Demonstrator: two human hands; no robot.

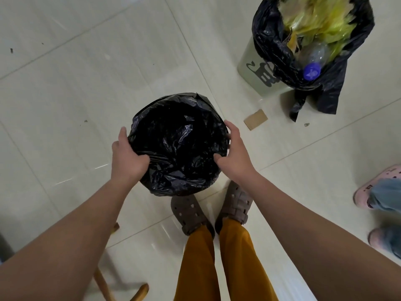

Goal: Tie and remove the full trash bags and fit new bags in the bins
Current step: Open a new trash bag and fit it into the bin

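Looking down from my head, I judge I am fitting the new black bag [180, 144] into the near bin, which is hidden under the plastic folded over its rim. My left hand [128, 157] sits on the rim's left side, thumb curled over the folded edge and fingers down the outside, gripping the plastic. My right hand [232, 148] is on the opposite side, fingers spread and bent round the rim, thumb hooked inward on the bag; I take that as a grip too. Both forearms reach straight down and forward, the bin between them, just ahead of my shoes [208, 211]. Next I should smooth the fold down evenly. Well beyond my right hand stands the second bin [253, 68], its full bag [312, 44] open and untied.
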